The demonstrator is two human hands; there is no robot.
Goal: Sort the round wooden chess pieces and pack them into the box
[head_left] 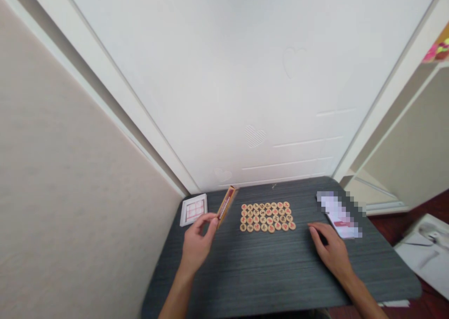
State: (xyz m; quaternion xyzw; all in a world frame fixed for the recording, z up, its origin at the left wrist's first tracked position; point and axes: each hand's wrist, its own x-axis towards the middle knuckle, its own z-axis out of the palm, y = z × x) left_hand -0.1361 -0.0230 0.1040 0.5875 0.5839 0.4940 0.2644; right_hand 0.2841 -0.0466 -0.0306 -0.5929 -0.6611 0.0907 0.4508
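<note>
My left hand (199, 243) is raised over the left part of the dark table, thumb and fingers pinched on the lower end of a slim cardboard box (226, 205) with brown and yellow printing. The box tilts up and to the right. Right of it, round wooden xiangqi pieces (268, 217) with red and black characters lie flat in several neat rows. Beyond the right end of those rows my right hand (329, 248) rests on the tabletop, fingers loosely bent, a gap between thumb and fingers, nothing visible in it.
A white-framed tray or case (182, 214) with red markings sits at the table's back left corner. To the right lies a flat, partly pixelated object (340, 221), perhaps a phone. The dark wood-grain table (245, 272) meets a white panel (224, 99) behind; a white box (426, 249) stands at right.
</note>
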